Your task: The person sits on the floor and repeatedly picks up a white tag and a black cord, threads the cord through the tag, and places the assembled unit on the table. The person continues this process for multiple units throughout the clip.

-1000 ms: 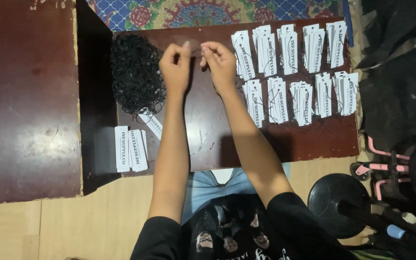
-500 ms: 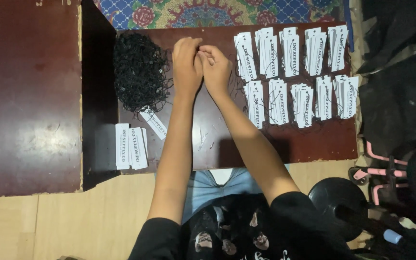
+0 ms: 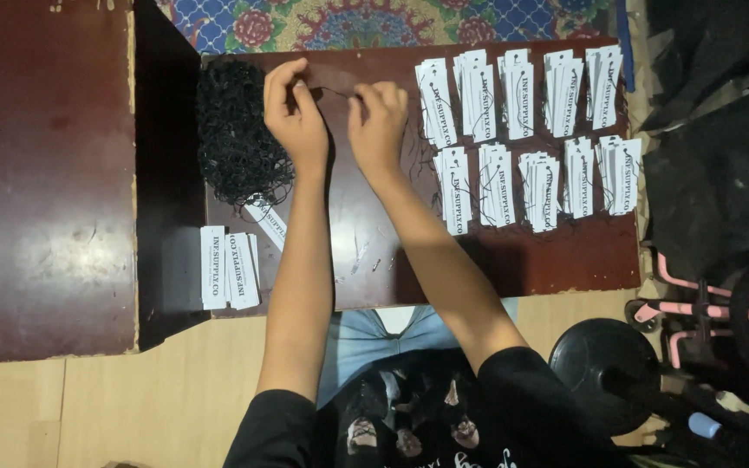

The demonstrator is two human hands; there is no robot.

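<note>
My left hand (image 3: 292, 117) and my right hand (image 3: 379, 126) are raised over the far part of a dark brown low table (image 3: 513, 260). A thin black string (image 3: 335, 91) is stretched between their pinched fingertips. Just left of my left hand lies a heap of black string loops (image 3: 236, 139). A single white paper tag (image 3: 266, 221) lies under that heap's near edge. Right of my right hand, white tags with strings attached (image 3: 522, 130) lie in two rows of small stacks. A small stack of plain white tags (image 3: 227, 264) sits at the table's near left corner.
A larger dark red table (image 3: 45, 173) stands to the left. A patterned rug (image 3: 374, 22) lies beyond the table. Black bags (image 3: 721, 156) and a pink-framed object (image 3: 713, 303) are on the right, with a round black object (image 3: 608, 368) near my knee.
My hands, pressed together half a second ago, have drawn apart, and the black string now stretches between them.
</note>
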